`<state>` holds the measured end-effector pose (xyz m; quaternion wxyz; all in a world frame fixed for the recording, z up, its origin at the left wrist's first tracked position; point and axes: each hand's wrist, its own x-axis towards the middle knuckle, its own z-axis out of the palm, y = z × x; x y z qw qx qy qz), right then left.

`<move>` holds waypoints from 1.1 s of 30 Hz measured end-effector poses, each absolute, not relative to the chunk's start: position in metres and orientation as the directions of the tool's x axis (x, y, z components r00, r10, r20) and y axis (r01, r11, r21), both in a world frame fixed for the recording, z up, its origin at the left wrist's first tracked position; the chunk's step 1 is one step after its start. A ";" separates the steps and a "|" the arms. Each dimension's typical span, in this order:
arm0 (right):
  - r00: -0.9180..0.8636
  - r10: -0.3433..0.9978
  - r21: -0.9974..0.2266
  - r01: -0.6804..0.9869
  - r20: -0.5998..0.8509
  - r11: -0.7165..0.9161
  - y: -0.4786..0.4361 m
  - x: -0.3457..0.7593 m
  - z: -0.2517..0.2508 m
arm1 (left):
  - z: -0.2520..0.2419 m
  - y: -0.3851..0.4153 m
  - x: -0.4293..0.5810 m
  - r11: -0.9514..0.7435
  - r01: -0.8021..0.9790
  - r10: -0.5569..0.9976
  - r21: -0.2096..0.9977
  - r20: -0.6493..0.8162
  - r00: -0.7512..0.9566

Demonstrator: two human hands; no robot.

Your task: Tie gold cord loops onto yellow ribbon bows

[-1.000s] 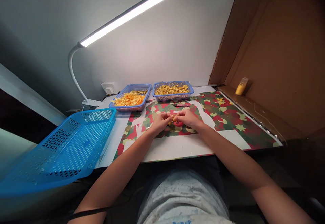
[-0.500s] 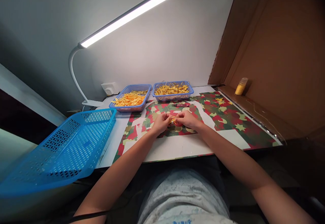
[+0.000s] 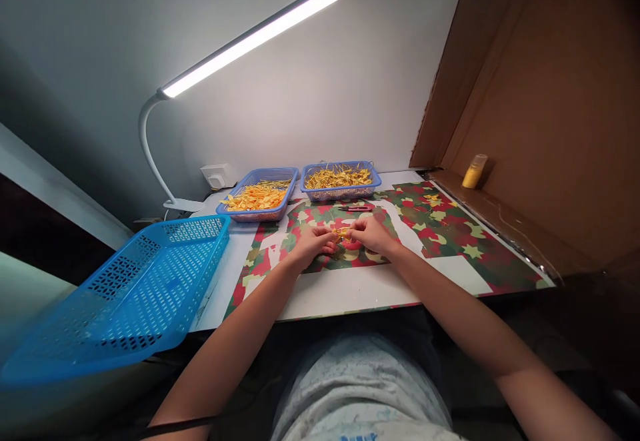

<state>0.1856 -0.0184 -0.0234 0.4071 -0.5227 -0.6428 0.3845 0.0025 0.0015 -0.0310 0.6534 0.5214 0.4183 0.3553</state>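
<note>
My left hand (image 3: 313, 244) and my right hand (image 3: 369, 234) meet over the patterned red and green mat (image 3: 450, 228) near the middle of the table. Both pinch a small orange-yellow piece (image 3: 342, 233) between their fingertips. The fingers of each hand are curled and pressed together on it. The piece is too small to make out in detail.
Two small blue baskets stand at the back: the left basket (image 3: 256, 214) holds orange pieces, the right basket (image 3: 340, 192) holds yellow strands. A red tool (image 3: 356, 208) lies in front of them. A large blue basket (image 3: 135, 288) overhangs the table's left. A lamp (image 3: 250, 34) arches above; cardboard (image 3: 540, 94) walls the right.
The hands have stayed in place, with small finger movements on the orange-yellow piece. The view has shifted slightly.
</note>
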 end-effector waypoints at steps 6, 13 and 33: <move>-0.139 0.976 -0.903 0.373 0.170 0.210 -0.017 0.183 -0.028 | -0.036 0.002 0.004 0.153 -0.031 0.910 0.988 -0.128 0.394; -0.138 0.972 -0.894 0.384 0.191 0.230 -0.018 0.180 -0.032 | -0.035 0.004 0.004 0.190 -0.041 0.915 0.981 -0.162 0.370; -0.022 0.969 -0.875 0.426 0.245 0.231 -0.016 0.171 -0.038 | -0.037 0.004 0.009 -0.133 0.153 0.960 0.979 0.089 0.265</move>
